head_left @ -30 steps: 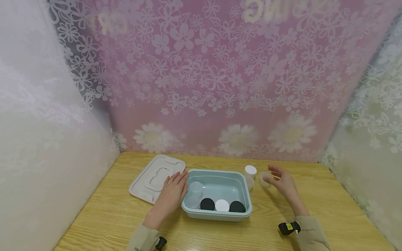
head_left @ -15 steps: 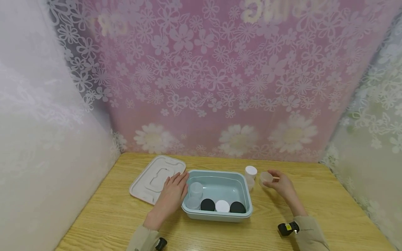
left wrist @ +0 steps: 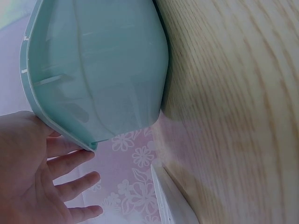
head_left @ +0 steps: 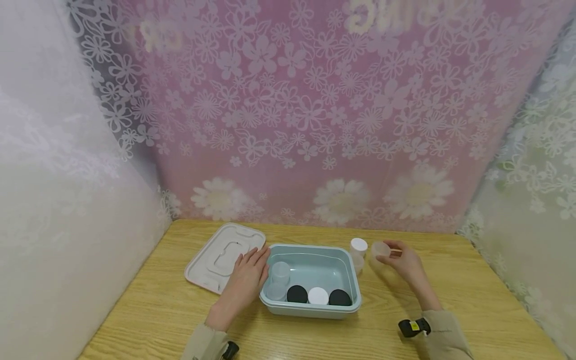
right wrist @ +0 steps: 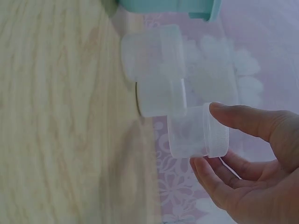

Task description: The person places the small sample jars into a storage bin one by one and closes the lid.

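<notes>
My right hand [head_left: 405, 262] pinches a small translucent jar [head_left: 380, 248] with a ribbed screw lid, thumb on one side and fingertips on the other. In the right wrist view this jar [right wrist: 196, 132] appears off the tabletop, close to two other jars. My left hand [head_left: 247, 280] rests against the left rim of a light blue plastic box [head_left: 310, 314], fingers straight. The left wrist view shows its fingers [left wrist: 70, 163] at the corner of the rim. Inside the box are two clear jars [head_left: 281, 272], two black lids [head_left: 297, 294] and a white lid [head_left: 318, 296].
A white-lidded jar [head_left: 358, 246] and a clear jar [head_left: 357, 262] stand by the box's right side. A pale box lid [head_left: 220, 255] lies to the left on the wooden table [head_left: 468, 295]. A flowered pink curtain [head_left: 288, 125] hangs behind.
My right fingers have closed round the translucent jar, tilted it briefly, and moved it slightly back. The left hand and the box have stayed where they were.
</notes>
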Action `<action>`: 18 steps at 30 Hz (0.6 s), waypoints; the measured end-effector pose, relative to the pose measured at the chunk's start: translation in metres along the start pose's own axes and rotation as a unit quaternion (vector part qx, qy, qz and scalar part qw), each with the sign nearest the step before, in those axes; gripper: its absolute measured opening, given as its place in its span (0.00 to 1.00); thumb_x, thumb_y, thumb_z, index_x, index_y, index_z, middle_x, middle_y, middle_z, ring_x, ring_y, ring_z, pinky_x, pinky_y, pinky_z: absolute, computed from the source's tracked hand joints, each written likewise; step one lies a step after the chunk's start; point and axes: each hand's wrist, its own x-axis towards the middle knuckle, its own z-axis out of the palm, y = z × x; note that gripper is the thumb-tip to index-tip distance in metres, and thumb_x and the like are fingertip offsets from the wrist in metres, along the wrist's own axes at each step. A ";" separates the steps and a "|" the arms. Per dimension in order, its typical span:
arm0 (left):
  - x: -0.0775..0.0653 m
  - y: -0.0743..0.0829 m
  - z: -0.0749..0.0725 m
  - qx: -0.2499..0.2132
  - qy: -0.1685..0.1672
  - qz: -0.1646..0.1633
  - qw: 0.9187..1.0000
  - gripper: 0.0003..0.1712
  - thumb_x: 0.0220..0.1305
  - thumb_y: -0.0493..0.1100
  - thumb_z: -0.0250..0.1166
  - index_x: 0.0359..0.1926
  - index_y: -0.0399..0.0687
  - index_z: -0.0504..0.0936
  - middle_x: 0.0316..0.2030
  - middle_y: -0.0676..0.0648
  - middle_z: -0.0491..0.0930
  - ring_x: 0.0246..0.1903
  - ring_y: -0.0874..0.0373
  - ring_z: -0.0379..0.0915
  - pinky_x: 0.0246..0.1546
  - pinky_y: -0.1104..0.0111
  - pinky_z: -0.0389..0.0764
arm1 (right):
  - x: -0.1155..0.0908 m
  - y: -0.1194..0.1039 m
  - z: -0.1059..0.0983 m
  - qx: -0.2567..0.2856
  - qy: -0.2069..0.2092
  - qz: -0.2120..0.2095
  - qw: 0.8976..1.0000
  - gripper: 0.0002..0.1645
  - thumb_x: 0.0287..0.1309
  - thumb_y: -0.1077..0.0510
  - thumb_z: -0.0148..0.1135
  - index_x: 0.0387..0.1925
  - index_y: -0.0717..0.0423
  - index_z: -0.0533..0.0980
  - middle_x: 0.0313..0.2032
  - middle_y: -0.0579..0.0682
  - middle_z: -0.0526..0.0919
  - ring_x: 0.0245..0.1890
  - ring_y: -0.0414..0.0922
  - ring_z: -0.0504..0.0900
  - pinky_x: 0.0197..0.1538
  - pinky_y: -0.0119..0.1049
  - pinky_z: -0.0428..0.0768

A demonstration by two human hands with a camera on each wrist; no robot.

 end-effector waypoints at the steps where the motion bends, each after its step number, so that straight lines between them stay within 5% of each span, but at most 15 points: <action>1: 0.000 0.000 0.000 0.000 0.000 0.000 1.000 0.24 0.74 0.42 0.60 0.67 0.38 0.76 0.65 0.40 0.76 0.65 0.38 0.69 0.63 0.38 0.68 | -0.001 -0.002 0.000 0.002 -0.001 -0.001 1.000 0.40 0.64 0.53 0.69 0.70 0.69 0.66 0.65 0.73 0.69 0.62 0.69 0.73 0.55 0.54 0.81; 18: 0.000 0.000 0.000 -0.006 0.000 -0.002 1.000 0.24 0.74 0.42 0.60 0.67 0.38 0.76 0.65 0.40 0.76 0.66 0.38 0.68 0.64 0.37 0.68 | -0.017 -0.044 -0.001 0.041 -0.006 -0.032 0.999 0.41 0.64 0.54 0.70 0.70 0.69 0.65 0.61 0.74 0.72 0.60 0.68 0.76 0.54 0.46 0.84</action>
